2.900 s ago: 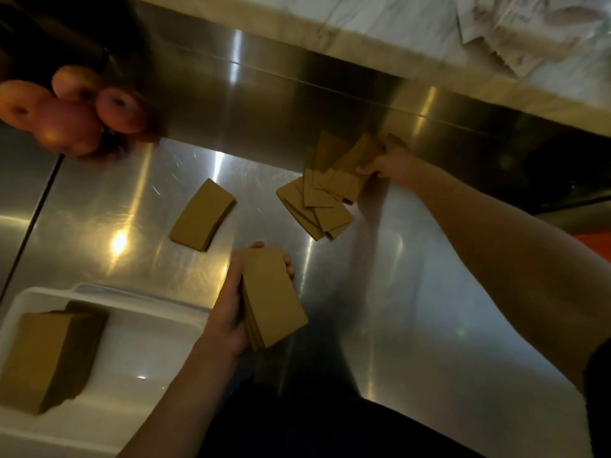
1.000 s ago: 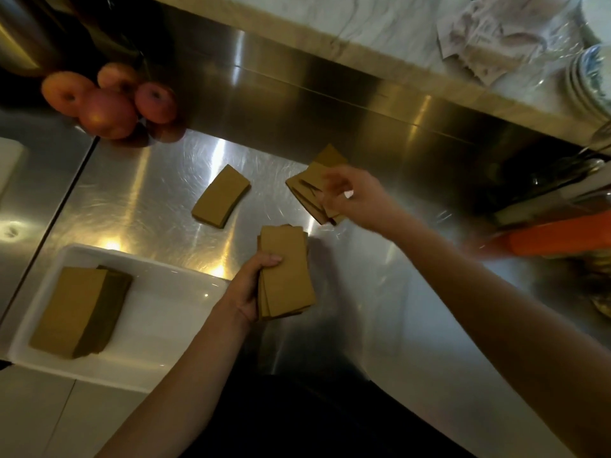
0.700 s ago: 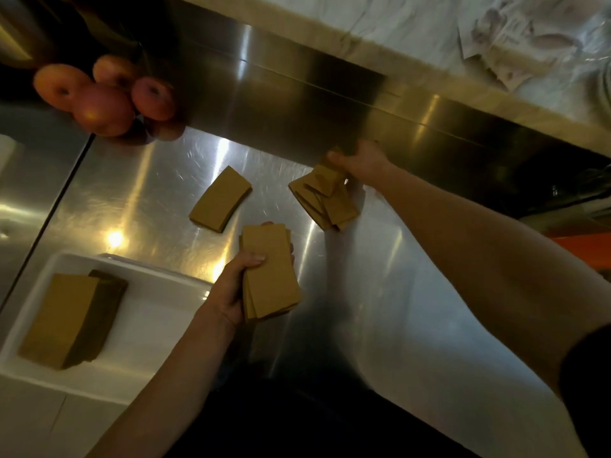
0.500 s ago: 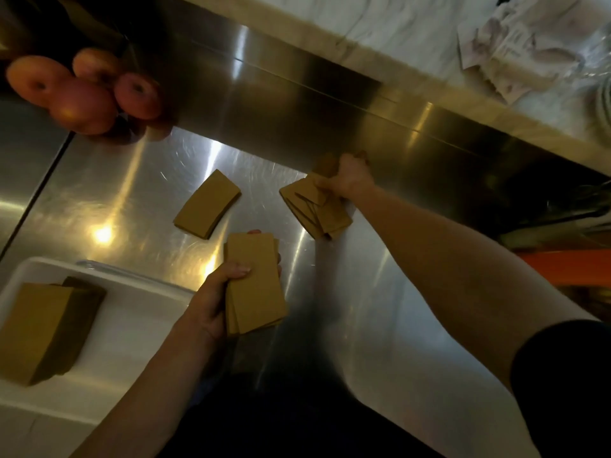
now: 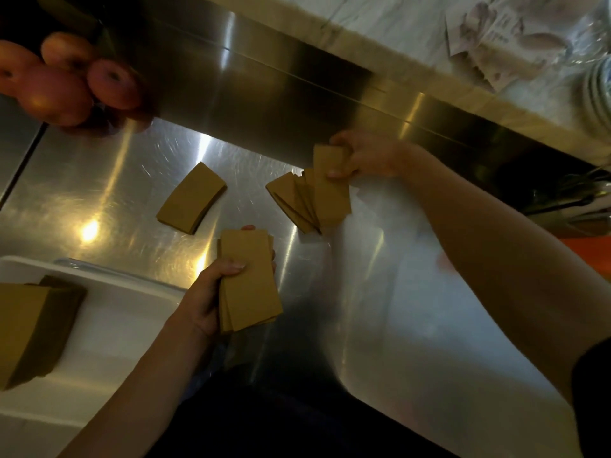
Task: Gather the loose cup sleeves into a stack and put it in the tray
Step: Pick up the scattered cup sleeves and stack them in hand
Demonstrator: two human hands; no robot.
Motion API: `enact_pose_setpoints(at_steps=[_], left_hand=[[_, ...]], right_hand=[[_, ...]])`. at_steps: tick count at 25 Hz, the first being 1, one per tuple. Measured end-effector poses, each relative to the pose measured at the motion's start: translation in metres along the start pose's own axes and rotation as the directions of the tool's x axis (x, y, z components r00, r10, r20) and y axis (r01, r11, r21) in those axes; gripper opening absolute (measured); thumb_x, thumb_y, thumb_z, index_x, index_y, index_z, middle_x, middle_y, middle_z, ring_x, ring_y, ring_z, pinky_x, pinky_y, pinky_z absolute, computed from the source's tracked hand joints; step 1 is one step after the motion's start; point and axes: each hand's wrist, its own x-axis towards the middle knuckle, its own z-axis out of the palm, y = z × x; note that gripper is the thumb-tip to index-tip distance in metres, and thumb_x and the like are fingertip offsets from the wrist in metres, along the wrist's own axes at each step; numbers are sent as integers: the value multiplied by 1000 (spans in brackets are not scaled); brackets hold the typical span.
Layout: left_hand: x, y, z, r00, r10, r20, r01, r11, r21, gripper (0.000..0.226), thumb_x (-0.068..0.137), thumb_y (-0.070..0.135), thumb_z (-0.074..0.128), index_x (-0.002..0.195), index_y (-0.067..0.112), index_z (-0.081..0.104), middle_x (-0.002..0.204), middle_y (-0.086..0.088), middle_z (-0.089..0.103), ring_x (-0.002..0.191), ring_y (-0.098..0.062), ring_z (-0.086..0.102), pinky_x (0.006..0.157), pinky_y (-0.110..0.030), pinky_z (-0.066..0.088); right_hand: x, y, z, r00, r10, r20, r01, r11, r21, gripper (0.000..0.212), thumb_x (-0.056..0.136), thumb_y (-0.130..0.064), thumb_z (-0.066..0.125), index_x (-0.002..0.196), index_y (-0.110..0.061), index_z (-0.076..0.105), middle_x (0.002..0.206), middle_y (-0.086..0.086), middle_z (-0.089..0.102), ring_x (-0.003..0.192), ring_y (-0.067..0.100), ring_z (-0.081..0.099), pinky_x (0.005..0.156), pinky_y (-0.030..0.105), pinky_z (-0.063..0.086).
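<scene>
My left hand (image 5: 205, 299) grips a neat stack of brown cup sleeves (image 5: 249, 280) just above the steel counter, near its front. My right hand (image 5: 367, 157) reaches to the back of the counter and pinches one end of a fanned bunch of sleeves (image 5: 312, 193), thumb on the top one. A small separate pile of sleeves (image 5: 191, 201) lies flat to the left of the bunch. The white tray (image 5: 125, 312) sits at the lower left and holds a thick stack of sleeves (image 5: 29, 328).
Several red apples (image 5: 66, 81) sit at the far left against the steel backsplash (image 5: 264, 77). A marble ledge above carries crumpled paper (image 5: 502, 38) and stacked plates (image 5: 598, 90). Something orange (image 5: 591, 252) lies at the right edge.
My right hand has gathered the scattered sleeves at the back into a fanned bunch and closed on it. My left hand has kept its stack, barely moving.
</scene>
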Motion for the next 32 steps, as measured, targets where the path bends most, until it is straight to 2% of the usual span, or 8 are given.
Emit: enact_pose_setpoints(at_steps=[3,10,15,17,19,21,27,32], left_hand=[[-1,-3,3,1000,-8,-3,8,1000,11,79,38,21,94,113,32,73,107,-13,72,88,-26,73,68,-45,60],[-5,0,2,1000,11,8,-12,1000,28,75,39,18,92,111,34,75,104,-13,73,85,-26,73,65,-45,60],[-3,-1,6,1000,4,16,-4,1000,21,54,58,18,66,108,34,76,102,-12,74,84,-24,73,65,-43,60],[-3,-2,7,999,9,34,-10,999,34,56,56,15,70,109,34,75,103,-12,73,85,-24,73,66,-43,60],[-3,-3,8,999,17,45,-19,998,53,68,46,14,85,111,33,75,104,-12,73,87,-25,73,67,-44,60],[-3,-5,7,999,17,44,-20,998,62,74,41,21,93,112,33,74,106,-13,72,88,-26,72,69,-44,60],[-3,-4,6,999,3,32,-5,998,61,77,41,21,94,115,32,72,106,-14,72,88,-26,72,69,-45,60],[-5,1,3,999,34,29,-35,998,45,79,41,20,93,116,31,71,106,-15,72,87,-27,72,68,-44,60]], right_hand=[[14,15,30,1000,2,-21,-12,874,-486,84,75,-17,80,144,-15,34,141,11,43,122,30,50,89,33,49],[-1,47,43,943,-220,-248,19,783,-621,68,76,-27,77,134,-19,44,133,8,42,117,28,47,92,37,47],[-32,77,45,909,-237,-343,55,884,-464,50,82,-25,73,128,-15,54,121,7,56,109,24,54,90,35,47],[-44,82,40,933,-129,-337,53,973,-224,41,83,-22,72,119,-9,57,114,9,60,104,24,58,87,36,52],[-55,77,27,984,9,-179,22,986,168,37,84,-12,70,117,-4,57,111,11,63,103,26,64,79,31,58],[-59,67,12,998,63,-19,-55,955,291,41,85,-8,69,123,-6,54,114,8,62,105,24,64,76,25,58],[-11,47,22,994,78,-77,-81,996,-43,77,79,-12,76,144,-15,35,136,8,47,110,25,57,77,29,55],[13,47,48,984,-24,-178,-52,909,-413,75,77,-19,78,140,-18,38,140,11,44,126,32,46,99,40,42]])
